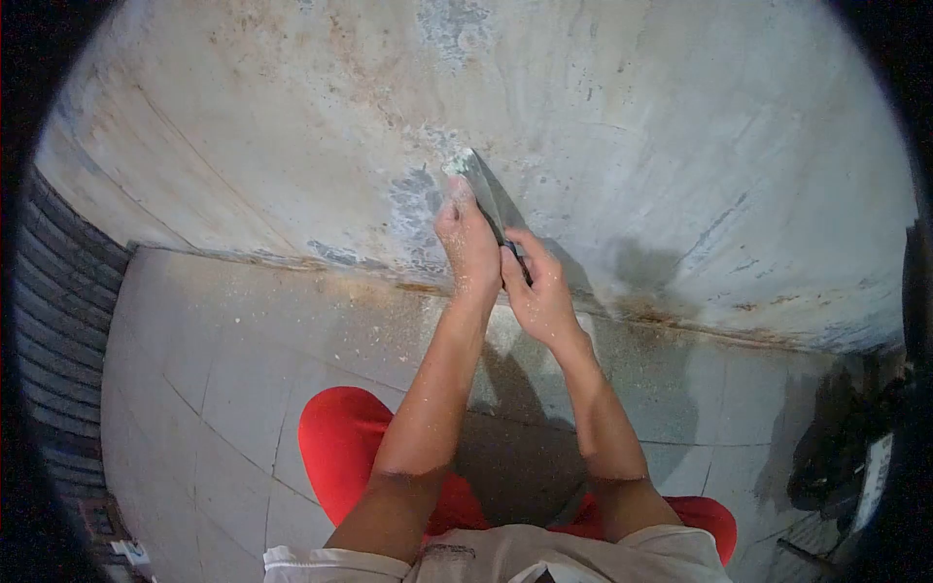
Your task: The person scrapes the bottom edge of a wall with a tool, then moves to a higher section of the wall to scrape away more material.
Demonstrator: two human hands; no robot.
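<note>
Nearest the camera, at 6 o'clock, the hem of a pale shirt (505,559) shows, and just beyond it 2 knees in bright red shorts (340,442) spread apart, which suggests the person squats or kneels close to the wall to get both arms on 1 spot.

From there 2 bare forearms run up toward 12 o'clock and converge. The right hand (540,291) is curled around the dark handle of a scraper (489,199), fingers wrapped tight on it, thumb along the top. The left hand (467,245) sits just ahead of it, its fingers pressed flat on the back of the blade rather than gripping; this looks like a way to add weight so the edge bites. Both hands are dusted with pale powder.

The scraper is a flat, thin metal blade, grey and dull, tilted at a shallow angle with its tip against the wall (680,146) a little above centre. Around the tip, at 11 o'clock from the hands, the coating is gone in blotchy grey patches.

The floor (224,369) is smooth pale tile with thin joints, sprinkled with fine flakes thickest along the wall's foot. The wall itself is chalky, scuffed plaster, with rust-brown stains along its base. At 9 o'clock a ribbed dark shutter (58,291) stands; at 4 o'clock dark objects lie, too dim to identify.
</note>
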